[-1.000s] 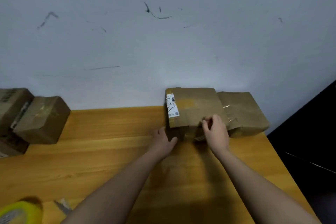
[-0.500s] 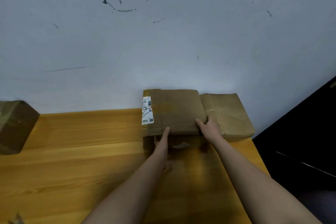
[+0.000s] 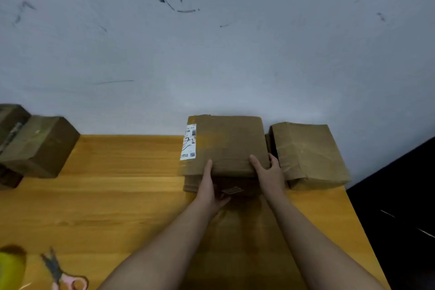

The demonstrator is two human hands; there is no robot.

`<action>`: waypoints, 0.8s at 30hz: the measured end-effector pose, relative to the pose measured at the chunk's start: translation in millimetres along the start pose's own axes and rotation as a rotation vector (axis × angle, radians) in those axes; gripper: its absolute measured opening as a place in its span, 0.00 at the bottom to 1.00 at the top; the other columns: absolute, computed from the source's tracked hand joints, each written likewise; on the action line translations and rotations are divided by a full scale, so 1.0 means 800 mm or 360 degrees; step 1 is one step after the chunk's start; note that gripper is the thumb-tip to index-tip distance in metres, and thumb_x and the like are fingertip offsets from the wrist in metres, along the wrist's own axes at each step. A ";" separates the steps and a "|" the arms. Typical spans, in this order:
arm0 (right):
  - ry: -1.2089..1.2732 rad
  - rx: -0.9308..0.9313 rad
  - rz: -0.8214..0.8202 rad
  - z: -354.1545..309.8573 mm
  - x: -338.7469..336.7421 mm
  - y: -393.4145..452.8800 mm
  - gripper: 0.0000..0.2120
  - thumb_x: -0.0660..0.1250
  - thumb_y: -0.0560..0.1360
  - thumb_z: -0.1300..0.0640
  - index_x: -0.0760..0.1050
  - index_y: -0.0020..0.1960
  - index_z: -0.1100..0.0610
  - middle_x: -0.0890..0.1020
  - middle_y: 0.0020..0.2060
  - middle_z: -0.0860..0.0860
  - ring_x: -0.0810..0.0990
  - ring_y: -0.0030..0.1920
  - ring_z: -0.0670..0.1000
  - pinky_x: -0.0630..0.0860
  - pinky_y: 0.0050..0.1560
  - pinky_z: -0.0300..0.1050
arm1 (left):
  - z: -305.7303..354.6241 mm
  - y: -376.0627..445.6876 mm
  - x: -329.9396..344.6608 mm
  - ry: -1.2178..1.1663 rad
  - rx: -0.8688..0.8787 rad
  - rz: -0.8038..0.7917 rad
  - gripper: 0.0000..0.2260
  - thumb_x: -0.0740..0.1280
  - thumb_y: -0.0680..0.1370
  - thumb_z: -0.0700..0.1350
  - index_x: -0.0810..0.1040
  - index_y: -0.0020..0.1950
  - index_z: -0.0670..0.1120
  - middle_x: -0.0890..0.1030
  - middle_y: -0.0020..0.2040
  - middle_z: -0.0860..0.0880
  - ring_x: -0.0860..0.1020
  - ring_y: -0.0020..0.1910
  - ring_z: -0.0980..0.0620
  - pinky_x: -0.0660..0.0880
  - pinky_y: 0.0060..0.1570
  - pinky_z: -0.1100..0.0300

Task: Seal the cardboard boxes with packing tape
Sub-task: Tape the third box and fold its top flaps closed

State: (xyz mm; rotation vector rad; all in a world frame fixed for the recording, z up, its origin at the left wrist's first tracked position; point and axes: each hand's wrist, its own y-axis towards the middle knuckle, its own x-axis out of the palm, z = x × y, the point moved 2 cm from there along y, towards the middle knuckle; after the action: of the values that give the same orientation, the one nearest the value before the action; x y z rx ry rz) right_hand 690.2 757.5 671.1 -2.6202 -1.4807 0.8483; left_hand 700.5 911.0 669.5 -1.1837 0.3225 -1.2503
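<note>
A brown cardboard box [image 3: 226,141] with a white shipping label on its left edge stands at the back of the wooden table [image 3: 122,195], against the wall. My left hand [image 3: 209,187] holds its near edge, thumb on top and fingers down the front face. My right hand [image 3: 268,172] grips the near right corner, thumb on top and fingers round the right side. The yellow tape roll [image 3: 10,271] lies at the table's near left corner, away from both hands.
A second taped brown box [image 3: 308,153] stands just right of the held one, close to the table's right edge. More boxes [image 3: 38,146] are stacked at the far left. Pink-handled scissors [image 3: 62,274] lie beside the tape roll.
Both hands went from the box's front face up to its near top edge and right corner. The view swung back left, bringing the left boxes, scissors and tape into sight.
</note>
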 end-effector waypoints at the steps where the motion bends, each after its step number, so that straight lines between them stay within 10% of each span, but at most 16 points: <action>1: 0.0010 -0.0008 0.0002 -0.002 0.006 -0.008 0.36 0.66 0.74 0.38 0.60 0.76 0.55 0.71 0.68 0.55 0.72 0.66 0.56 0.72 0.63 0.53 | 0.005 -0.004 -0.009 0.0007 0.0012 -0.0025 0.36 0.68 0.72 0.62 0.63 0.72 0.45 0.73 0.60 0.41 0.72 0.59 0.41 0.72 0.62 0.43; 24: -0.0022 -0.0136 0.0075 -0.096 0.281 -0.249 0.35 0.69 0.71 0.37 0.67 0.72 0.53 0.77 0.64 0.53 0.75 0.63 0.55 0.73 0.63 0.56 | 0.174 -0.099 -0.341 -0.0102 0.0005 0.0005 0.33 0.71 0.72 0.58 0.64 0.70 0.45 0.73 0.54 0.40 0.75 0.55 0.38 0.76 0.55 0.44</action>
State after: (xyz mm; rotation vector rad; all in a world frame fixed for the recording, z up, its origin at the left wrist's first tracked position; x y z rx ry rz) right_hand 659.3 1065.5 689.6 -2.7255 -1.4969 0.8269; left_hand 662.9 1224.9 687.2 -1.2176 0.2749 -1.2070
